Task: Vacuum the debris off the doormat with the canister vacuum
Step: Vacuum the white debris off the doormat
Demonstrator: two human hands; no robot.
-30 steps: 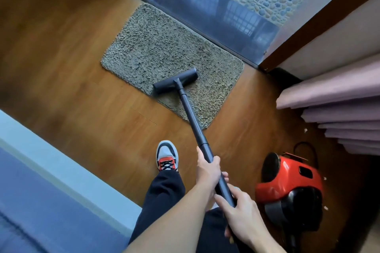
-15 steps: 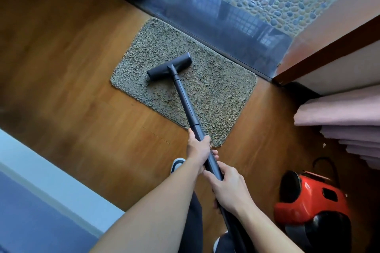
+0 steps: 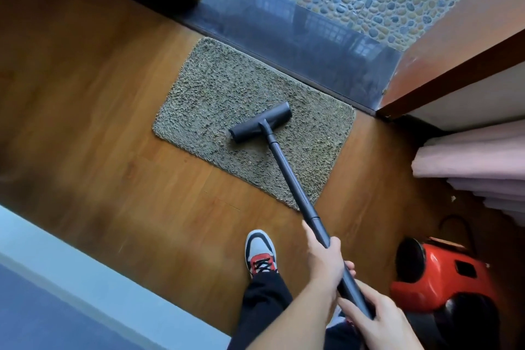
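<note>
1. Head view: a dark panel on top of the red vacuum [image 3: 443, 278] is too blurred to read.
2. The left hand [image 3: 324, 261] is curled round the black wand [image 3: 289, 176]. The right hand [image 3: 377, 318] grips the same wand just behind it, nearer the body, with its fingers wrapped over the tube.
3. From the hands the wand slants up and left to the nozzle [image 3: 260, 123]. The nozzle lies flat on the near half of the mat [image 3: 213, 88], skewed to the mat's edges.
4. The shaggy grey-green mat lies on the wooden floor [image 3: 99, 122], well ahead of both hands. Its far long edge runs along a dark sill [image 3: 312, 34], and its near corner passes under the wand.
5. The vacuum stands on the floor to the right of the hands, below a pink curtain [image 3: 468, 156].
6. A grey, white and red shoe [image 3: 260, 253] rests on the floor left of the left hand, between the person and the mat.
</note>
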